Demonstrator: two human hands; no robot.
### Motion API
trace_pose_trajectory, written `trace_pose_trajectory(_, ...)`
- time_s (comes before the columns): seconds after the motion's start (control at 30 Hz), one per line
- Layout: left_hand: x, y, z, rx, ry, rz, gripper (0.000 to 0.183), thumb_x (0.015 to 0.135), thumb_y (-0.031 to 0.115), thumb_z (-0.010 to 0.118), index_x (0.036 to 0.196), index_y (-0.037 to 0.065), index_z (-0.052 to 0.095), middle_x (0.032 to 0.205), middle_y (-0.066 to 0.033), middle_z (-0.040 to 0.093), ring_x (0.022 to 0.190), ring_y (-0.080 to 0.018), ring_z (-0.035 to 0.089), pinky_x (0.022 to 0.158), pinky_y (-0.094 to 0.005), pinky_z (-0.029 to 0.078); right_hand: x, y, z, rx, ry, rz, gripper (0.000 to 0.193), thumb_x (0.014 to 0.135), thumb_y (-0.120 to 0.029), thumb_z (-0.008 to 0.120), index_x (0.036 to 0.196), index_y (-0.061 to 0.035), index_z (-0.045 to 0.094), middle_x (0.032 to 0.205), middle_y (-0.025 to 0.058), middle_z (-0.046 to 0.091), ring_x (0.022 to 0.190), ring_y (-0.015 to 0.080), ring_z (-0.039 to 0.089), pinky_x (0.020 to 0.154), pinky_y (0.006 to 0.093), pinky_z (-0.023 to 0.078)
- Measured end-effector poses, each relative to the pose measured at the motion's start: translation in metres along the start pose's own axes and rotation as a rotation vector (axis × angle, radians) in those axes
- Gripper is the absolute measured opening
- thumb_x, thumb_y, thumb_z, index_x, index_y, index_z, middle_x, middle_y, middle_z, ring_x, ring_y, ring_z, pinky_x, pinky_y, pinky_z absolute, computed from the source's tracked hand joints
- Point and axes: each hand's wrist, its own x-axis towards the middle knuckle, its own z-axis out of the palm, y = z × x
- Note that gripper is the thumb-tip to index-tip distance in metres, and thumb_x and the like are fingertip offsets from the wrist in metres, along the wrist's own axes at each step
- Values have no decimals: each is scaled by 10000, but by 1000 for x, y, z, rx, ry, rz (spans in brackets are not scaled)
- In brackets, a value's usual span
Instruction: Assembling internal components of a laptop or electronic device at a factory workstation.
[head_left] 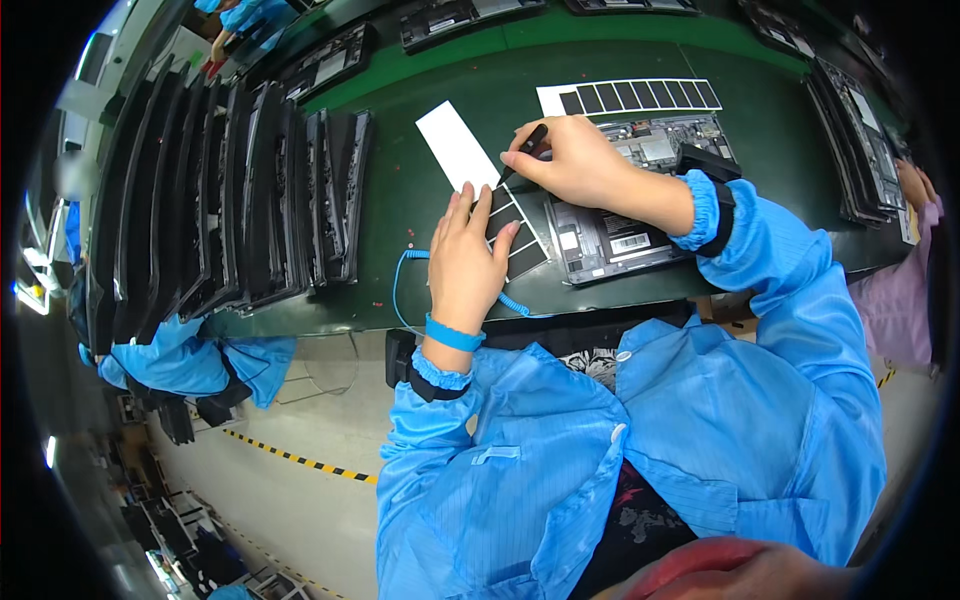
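Note:
My left hand lies flat, fingers stretched out, on a sheet of black rectangular stickers. The upper part of that sheet is a blank white strip. My right hand pinches a slim black pointed tool, tweezers-like, its tip down at the sheet near my left fingertips. Under my right forearm sits an opened laptop base with bare boards and a battery, partly hidden by the arm. Behind it lies a second sticker sheet with a row of black rectangles.
A row of upright laptop parts lines the left of the green table. More laptop bases are stacked at the right, beside a person in a pink sleeve. A coiled blue cord runs by my left wrist. Further laptop bases stand at the back.

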Motion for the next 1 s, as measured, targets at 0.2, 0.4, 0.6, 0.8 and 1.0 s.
trace_pose_trajectory(0.2,-3,-3,-4,-90,-25,-65,511,870,307,649,1270,-1,564,1373,-238,476,1273,-394,449,1045,-423,387,6,1,8,-46,2,39,299,826,-229,695,946,45,702,1013,196,695,801,233,692,703,325,541)
trace_pose_trajectory(0.4,-1,-2,-2,-51,-24,-58,498,880,313,637,1275,17,573,1382,-223,477,1290,-375,446,1026,-412,411,3,14,15,-40,103,-31,235,831,-205,650,866,20,709,743,163,696,682,252,689,653,331,529)
trace_pose_trajectory(0.6,-1,-3,-2,-20,-28,-46,508,881,308,636,1288,13,560,1381,-232,474,1288,-385,445,1030,-415,408,4,13,12,54,97,44,272,806,-240,687,888,18,712,752,168,694,674,243,677,650,335,521)
trace_pose_trajectory(0.8,-2,-1,-3,9,-52,-29,509,891,302,620,1304,16,541,1388,-239,462,1291,-393,436,1035,-424,402,2,9,7,33,-10,79,248,814,-191,698,915,35,714,1097,201,678,809,222,692,738,318,549)
trace_pose_trajectory(1.0,-3,1,-2,79,-81,2,479,915,286,585,1315,29,531,1407,-240,435,1293,-404,423,1042,-434,392,2,19,11,111,41,34,288,779,-215,706,928,31,715,820,161,711,730,214,688,700,318,530)
